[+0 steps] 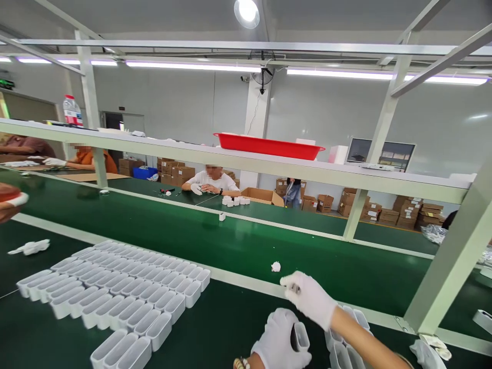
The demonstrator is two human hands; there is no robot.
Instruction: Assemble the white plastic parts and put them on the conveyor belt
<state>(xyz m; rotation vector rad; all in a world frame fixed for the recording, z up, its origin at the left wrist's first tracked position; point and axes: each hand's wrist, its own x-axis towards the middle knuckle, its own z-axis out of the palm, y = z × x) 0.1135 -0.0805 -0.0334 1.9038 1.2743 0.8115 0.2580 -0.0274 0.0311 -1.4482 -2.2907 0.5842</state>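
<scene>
My left hand (280, 335), in a white glove, is wrapped round a white oblong cup (303, 335) at the bottom of the head view. To its upper right, my right hand (307, 297), also gloved, is held over the belt's near edge. Its fingers are bent together, and whatever is between them is too small to make out. A small white piece (275, 266) lies on the green conveyor belt (238, 251) just beyond the right fingertips. More of the cups (344, 353) stand under my right forearm, partly hidden by it.
Rows of white oblong cups (126, 287) cover the bench on the left. A white glove (31, 247) lies behind them. A slanting post (448, 261) rises at right, and an overhead shelf bears a red tray (269, 146). Across the belt sits a co-worker (215, 180); another person's hand (9, 200) enters at left.
</scene>
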